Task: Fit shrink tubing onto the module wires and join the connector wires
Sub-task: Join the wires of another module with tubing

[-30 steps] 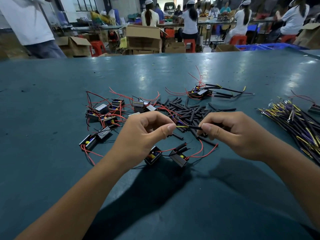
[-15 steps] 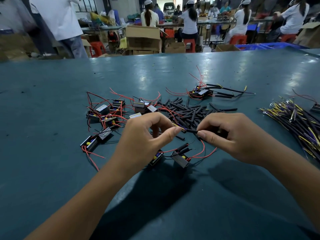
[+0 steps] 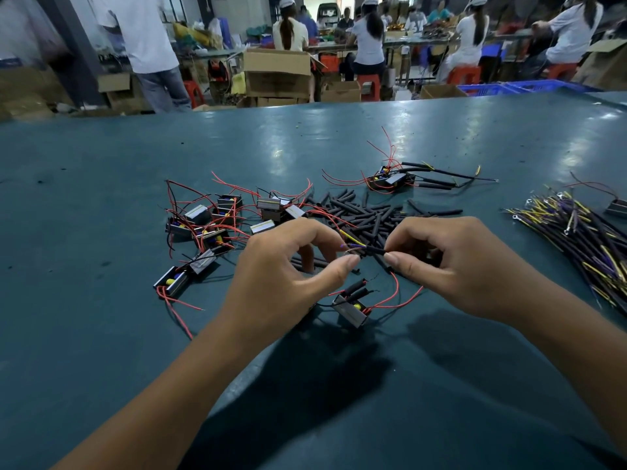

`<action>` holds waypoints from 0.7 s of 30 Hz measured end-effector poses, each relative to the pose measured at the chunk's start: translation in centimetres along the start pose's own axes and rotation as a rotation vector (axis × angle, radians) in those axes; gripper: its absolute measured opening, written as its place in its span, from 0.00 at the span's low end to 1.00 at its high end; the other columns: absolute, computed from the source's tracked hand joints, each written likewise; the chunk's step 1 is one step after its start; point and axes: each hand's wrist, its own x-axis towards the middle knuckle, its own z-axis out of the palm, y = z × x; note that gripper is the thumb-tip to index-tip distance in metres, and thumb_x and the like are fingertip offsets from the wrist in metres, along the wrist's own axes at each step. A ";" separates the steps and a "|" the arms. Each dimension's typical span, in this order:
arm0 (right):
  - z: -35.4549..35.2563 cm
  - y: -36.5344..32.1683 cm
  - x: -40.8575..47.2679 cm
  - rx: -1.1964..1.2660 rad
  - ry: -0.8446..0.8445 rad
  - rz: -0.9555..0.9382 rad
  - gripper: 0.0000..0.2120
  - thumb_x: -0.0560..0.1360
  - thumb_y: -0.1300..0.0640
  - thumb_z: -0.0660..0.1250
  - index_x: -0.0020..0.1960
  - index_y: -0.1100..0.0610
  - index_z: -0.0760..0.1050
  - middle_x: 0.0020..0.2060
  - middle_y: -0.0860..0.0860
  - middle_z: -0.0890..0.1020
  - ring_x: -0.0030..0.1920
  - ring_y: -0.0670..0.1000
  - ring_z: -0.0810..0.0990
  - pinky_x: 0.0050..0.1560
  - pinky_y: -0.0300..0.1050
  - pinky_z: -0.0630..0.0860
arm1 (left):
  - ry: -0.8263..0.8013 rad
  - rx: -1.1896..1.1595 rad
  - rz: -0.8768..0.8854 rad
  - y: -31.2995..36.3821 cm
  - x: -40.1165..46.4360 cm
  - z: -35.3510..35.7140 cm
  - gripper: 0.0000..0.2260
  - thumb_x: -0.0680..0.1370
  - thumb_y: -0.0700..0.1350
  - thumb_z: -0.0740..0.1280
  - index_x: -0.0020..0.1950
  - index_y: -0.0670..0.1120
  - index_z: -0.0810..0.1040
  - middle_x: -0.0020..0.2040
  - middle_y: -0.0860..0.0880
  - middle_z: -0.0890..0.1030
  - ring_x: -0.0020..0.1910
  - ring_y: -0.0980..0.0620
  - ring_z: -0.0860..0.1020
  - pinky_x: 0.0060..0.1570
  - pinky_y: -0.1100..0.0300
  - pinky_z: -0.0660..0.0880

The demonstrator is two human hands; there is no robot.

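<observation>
Bare tabletop [image 3: 101,334] stretches toward the near edge. Over the shrink tubing pile [image 3: 366,212], left hand [image 3: 288,276] fingers pinch yellow-purple connector wires [image 3: 353,244]; right hand [image 3: 451,266] fingers pinch their black tube [image 3: 375,251].

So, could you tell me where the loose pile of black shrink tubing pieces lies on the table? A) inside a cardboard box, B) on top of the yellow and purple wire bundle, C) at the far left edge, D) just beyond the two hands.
D: the shrink tubing pile lies on the table just past the left hand and right hand.
</observation>
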 end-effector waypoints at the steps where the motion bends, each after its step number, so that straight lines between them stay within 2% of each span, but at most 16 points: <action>1: 0.0 0.0 0.0 -0.001 0.004 0.000 0.03 0.76 0.56 0.71 0.44 0.51 0.79 0.33 0.44 0.80 0.34 0.47 0.76 0.35 0.34 0.69 | 0.002 0.029 0.019 0.0 0.0 0.1 0.04 0.75 0.47 0.73 0.44 0.48 0.82 0.38 0.59 0.79 0.36 0.57 0.75 0.36 0.74 0.65; 5: 0.3 -0.1 0.0 0.007 0.028 0.005 0.04 0.77 0.56 0.71 0.44 0.52 0.77 0.34 0.47 0.79 0.35 0.50 0.75 0.36 0.39 0.70 | 0.035 0.082 0.008 -0.3 0.1 0.2 0.03 0.76 0.47 0.71 0.44 0.49 0.83 0.37 0.61 0.78 0.34 0.58 0.74 0.35 0.73 0.64; 9: -0.1 0.2 0.1 0.005 0.074 0.002 0.04 0.77 0.56 0.71 0.44 0.52 0.77 0.34 0.45 0.79 0.33 0.48 0.74 0.35 0.33 0.68 | 0.008 0.121 0.022 -0.4 0.1 0.3 0.04 0.76 0.48 0.71 0.44 0.49 0.83 0.37 0.63 0.78 0.37 0.60 0.75 0.37 0.69 0.68; 15: -1.3 0.4 0.1 -0.031 0.080 -0.046 0.04 0.77 0.51 0.68 0.45 0.50 0.77 0.37 0.44 0.79 0.34 0.46 0.74 0.35 0.31 0.66 | -0.041 0.117 0.048 0.1 0.1 0.5 0.03 0.77 0.41 0.73 0.44 0.47 0.83 0.35 0.62 0.76 0.32 0.69 0.72 0.33 0.78 0.63; 21: -1.4 0.3 0.1 -0.021 0.068 -0.047 0.03 0.77 0.51 0.67 0.46 0.50 0.77 0.35 0.44 0.78 0.32 0.45 0.73 0.34 0.32 0.67 | -0.095 0.067 0.025 0.5 0.4 0.2 0.06 0.79 0.41 0.71 0.43 0.50 0.78 0.34 0.61 0.74 0.34 0.64 0.73 0.35 0.75 0.66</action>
